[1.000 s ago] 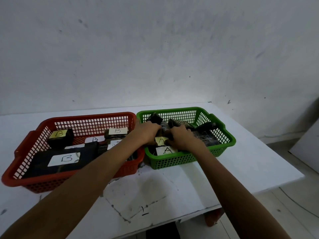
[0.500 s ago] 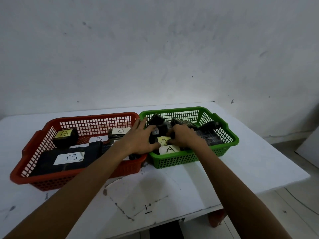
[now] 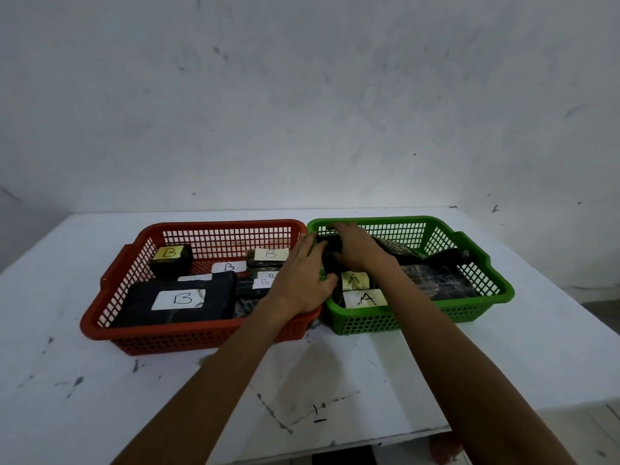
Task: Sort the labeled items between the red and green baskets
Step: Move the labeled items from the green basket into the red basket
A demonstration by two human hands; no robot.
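The red basket (image 3: 110, 290) on the left holds several black items with B labels, among them a large flat one (image 3: 181, 298) and a small block (image 3: 171, 260). To its right, the green basket (image 3: 483, 263) holds black items, two of which carry A labels (image 3: 367, 298) at its near-left. My left hand (image 3: 298, 280) lies across the two baskets' shared edge, fingers fairly straight against a black item (image 3: 330, 246). My right hand (image 3: 357, 251) curls over that same item at the green basket's far-left corner.
Both baskets stand side by side on a white, scuffed table (image 3: 100, 380) against a grey wall. The table's right edge (image 3: 570, 364) drops to a tiled floor. Pen marks (image 3: 317, 414) lie on the near tabletop.
Both hands have moved from the A labels at the green basket's near-left toward its far-left corner. The A labels are now uncovered. The camera view has shifted slightly.
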